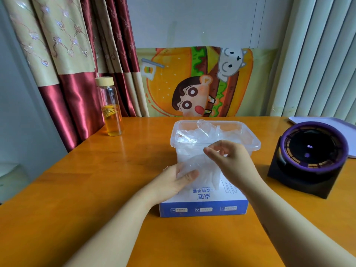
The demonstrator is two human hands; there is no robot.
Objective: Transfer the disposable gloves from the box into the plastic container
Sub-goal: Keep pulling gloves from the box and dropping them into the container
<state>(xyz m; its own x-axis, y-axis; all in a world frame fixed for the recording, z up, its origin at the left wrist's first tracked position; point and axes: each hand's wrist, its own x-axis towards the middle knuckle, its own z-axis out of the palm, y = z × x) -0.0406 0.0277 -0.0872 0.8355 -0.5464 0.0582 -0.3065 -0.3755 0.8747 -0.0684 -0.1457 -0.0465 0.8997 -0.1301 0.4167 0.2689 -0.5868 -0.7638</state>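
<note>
Both hands are on one clear glove (pixel 196 167), held over the top of the box (pixel 204 209). Left hand (pixel 178 183): thumb pressed over the film, fingers beneath, gripping its lower left part. Right hand (pixel 230 160): fingers curled, pinching the upper edge just in front of the near wall of the plastic container (pixel 254 144). The glove is crumpled and stretched between the two hands, part-way out of the box or just clear of it (cannot tell which; the film hides the opening).

Progress, as a judgement: under way, not finished. The container sits directly behind the box, close against it, and already holds a loose heap of gloves (pixel 202 131), one standing up above the rim. What remains in the box cannot be seen. Left to do: lift this glove over the near rim, drop it in, and repeat until the box is empty.

Around:
- wooden table (pixel 96 180)
- glass bottle (pixel 111 110) of amber liquid with a pale cap, far left, well apart
- round black-and-purple device (pixel 312 157), right of the container, near but not touching
- pale tray (pixel 327 120) behind the device

In the way: nothing stands between box and container. The heap looks springy and may ride up over the rim as more goes in.
</note>
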